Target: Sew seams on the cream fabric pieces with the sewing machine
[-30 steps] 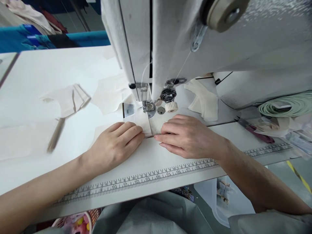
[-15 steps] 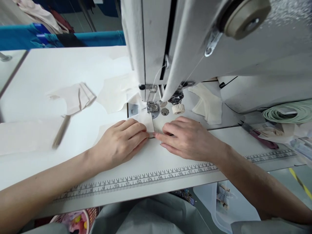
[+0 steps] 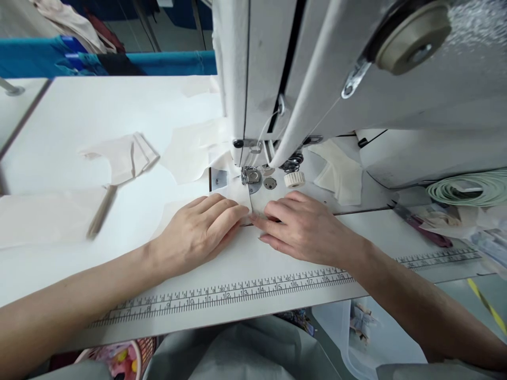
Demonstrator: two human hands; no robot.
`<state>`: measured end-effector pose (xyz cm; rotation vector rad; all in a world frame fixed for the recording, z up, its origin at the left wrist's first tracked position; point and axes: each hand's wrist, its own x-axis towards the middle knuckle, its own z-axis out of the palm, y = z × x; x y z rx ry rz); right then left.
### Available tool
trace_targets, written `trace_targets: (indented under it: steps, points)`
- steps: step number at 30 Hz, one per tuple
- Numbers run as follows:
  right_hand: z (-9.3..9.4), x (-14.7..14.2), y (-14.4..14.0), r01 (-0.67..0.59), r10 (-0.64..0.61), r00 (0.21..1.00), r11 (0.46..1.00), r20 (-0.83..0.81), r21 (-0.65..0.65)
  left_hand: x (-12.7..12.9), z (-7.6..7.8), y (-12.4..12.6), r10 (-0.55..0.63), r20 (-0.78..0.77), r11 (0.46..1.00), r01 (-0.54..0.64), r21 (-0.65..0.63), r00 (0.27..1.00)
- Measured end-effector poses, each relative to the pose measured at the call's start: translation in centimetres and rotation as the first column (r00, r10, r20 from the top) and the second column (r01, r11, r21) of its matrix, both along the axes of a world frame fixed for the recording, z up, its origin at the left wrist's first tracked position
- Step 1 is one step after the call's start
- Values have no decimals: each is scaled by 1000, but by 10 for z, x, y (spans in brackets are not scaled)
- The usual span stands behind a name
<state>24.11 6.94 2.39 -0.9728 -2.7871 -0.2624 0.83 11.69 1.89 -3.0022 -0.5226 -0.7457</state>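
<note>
A white sewing machine (image 3: 317,68) stands over the white table (image 3: 99,111). Under its presser foot (image 3: 250,177) lies a small cream fabric piece (image 3: 237,194). My left hand (image 3: 198,232) lies flat on the fabric's left side, fingers together and pointing at the foot. My right hand (image 3: 304,227) presses down on the fabric's right side, fingertips meeting the left hand's just before the needle. Both hands hold the cloth flat against the bed; neither grips it in a closed fist.
Cut cream fabric pieces (image 3: 122,153) lie on the table to the left, more (image 3: 340,169) behind the machine arm. A printed ruler (image 3: 237,290) runs along the table's front edge. A coil of green tape (image 3: 471,187) and dark scissors (image 3: 423,227) sit at right.
Both hands have crept a little toward the presser foot with the fabric. The view has shifted left, so the machine appears further right.
</note>
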Motion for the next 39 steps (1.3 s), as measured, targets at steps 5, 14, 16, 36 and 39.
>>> trace_targets:
  steps: [5,14,16,36,39]
  points:
    - [0,0,0,-7,6,999,1000,-47,-20,1,-2,0,21,-35,998,-18,67,999]
    - [2,-1,0,-4,0,999,997,-47,-73,1,-2,-3,-20,-34,987,25,160,999]
    - [2,-1,0,-1,-3,999,996,-46,-86,1,-1,-3,-22,-49,983,31,183,999]
    - [3,3,2,-15,-3,996,981,-89,-195,2,-2,-4,-38,-51,981,47,189,998]
    - [2,3,2,-15,-3,996,982,-94,-189,2,-2,-4,-39,-51,981,48,186,998]
